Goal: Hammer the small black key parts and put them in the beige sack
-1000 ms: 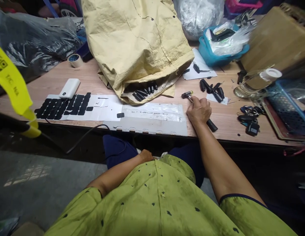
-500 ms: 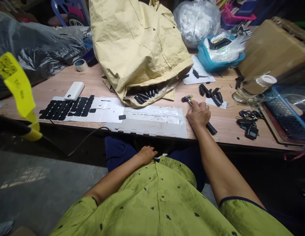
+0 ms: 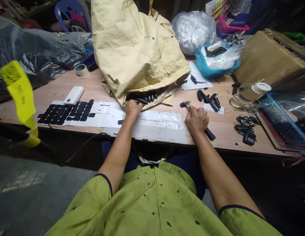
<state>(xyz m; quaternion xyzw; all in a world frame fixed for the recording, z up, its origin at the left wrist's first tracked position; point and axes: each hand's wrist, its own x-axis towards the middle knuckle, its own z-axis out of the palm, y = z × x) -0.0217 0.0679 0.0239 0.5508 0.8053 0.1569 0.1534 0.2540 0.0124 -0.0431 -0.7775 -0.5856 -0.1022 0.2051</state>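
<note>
My left hand (image 3: 133, 108) is at the mouth of a large tan sack (image 3: 142, 59), its fingers curled at the black tube-shaped pieces (image 3: 149, 97) lying inside. What those fingers hold is hidden. On the table to the right, my right hand (image 3: 197, 119) is closed around a small hammer (image 3: 185, 104) with a metal neck and black grip, its head pointing away from me. Between my hands lies a grey-white board (image 3: 162, 134) covered partly in clear tape. Beyond the right hand rest several loose black pieces (image 3: 208, 99).
At the left, a white power bank (image 3: 74, 95) sits beside rows of black stickers (image 3: 56, 113) and a tape roll (image 3: 81, 69). Keys (image 3: 248, 132), a bottle (image 3: 250, 93), a blue basket (image 3: 285, 113), a carton (image 3: 268, 59) and a turquoise basket (image 3: 213, 67) stand right.
My left hand has moved up from my lap to the sack's mouth, onto the black pieces. The right hand keeps its hold on the hammer. The view has tilted slightly.
</note>
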